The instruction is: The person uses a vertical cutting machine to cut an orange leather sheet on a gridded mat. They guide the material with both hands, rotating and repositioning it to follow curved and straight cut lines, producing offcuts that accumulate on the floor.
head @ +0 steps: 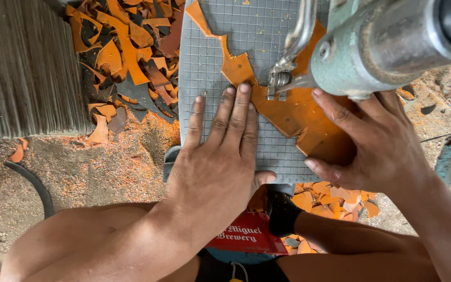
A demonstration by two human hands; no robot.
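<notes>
I see the orange sheet piece (pixel 293 112) lying flat on the grey gridded work plate (pixel 210 57), under the metal presser foot (pixel 277 81) of the green machine head (pixel 361 52). My left hand (pixel 220 151) is spread open, palm down, fingertips pressing the near edge of the piece just left of the foot; it grasps nothing. My right hand (pixel 371 141) is also open in a loose curve, thumb and fingers resting on the right part of the piece below the machine head, steadying rather than gripping. To do this feed well, I judge that both hands should keep the material flat against the plate, apply even downward pressure, and turn it slowly so the line meets the foot without bunching. The left fingertips sit close to the foot; I would keep them beside it, never in front of it. Orange and brown offcuts (pixel 131 47) are heaped to the left of the plate and more scraps (pixel 330 201) lie below its near edge; these should stay off the plate so nothing lifts the piece.
</notes>
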